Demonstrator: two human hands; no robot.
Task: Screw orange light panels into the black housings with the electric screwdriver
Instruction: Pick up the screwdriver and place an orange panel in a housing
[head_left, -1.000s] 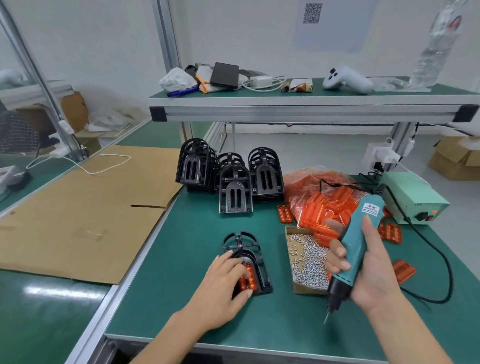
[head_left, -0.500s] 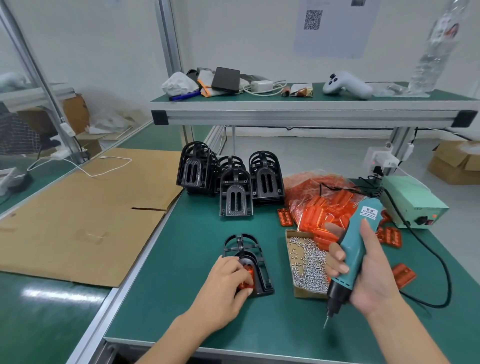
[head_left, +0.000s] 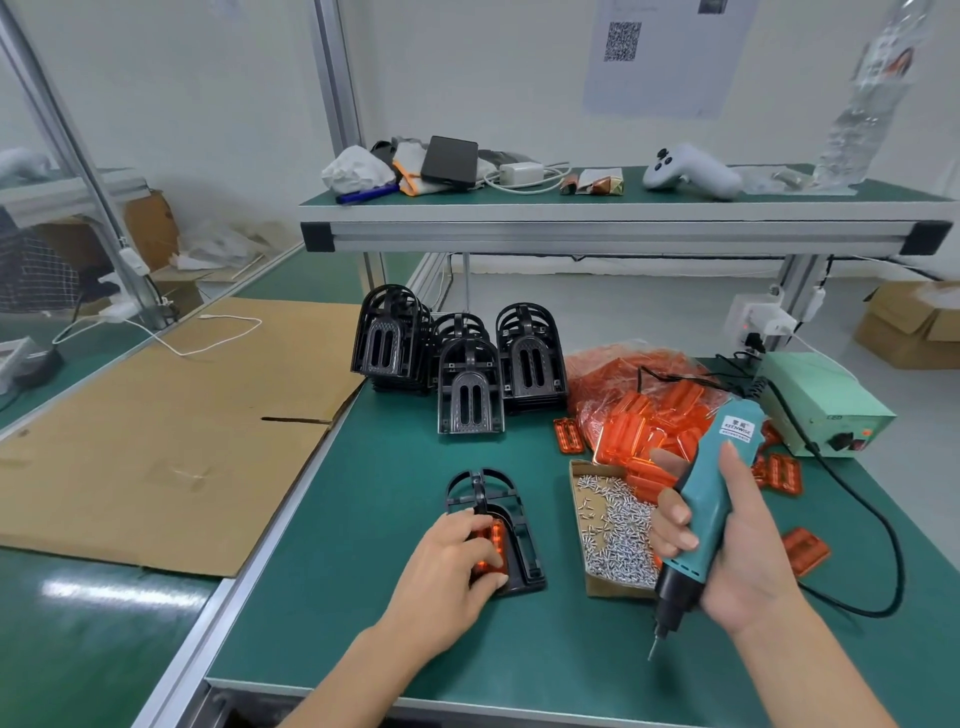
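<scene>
A green matte worktop (head_left: 363, 545) framed in aluminium rail fills a white-walled room, brown cardboard (head_left: 156, 441) lying flat at left. Near centre, the left hand (head_left: 447, 571) presses curled fingers on a glossy orange light panel (head_left: 493, 540) seated in an arched, ribbed black housing (head_left: 524, 545). The right hand (head_left: 737, 556) grips the teal electric screwdriver (head_left: 711, 499), tip down, beside a cardboard tray of silver screws (head_left: 613, 540).
</scene>
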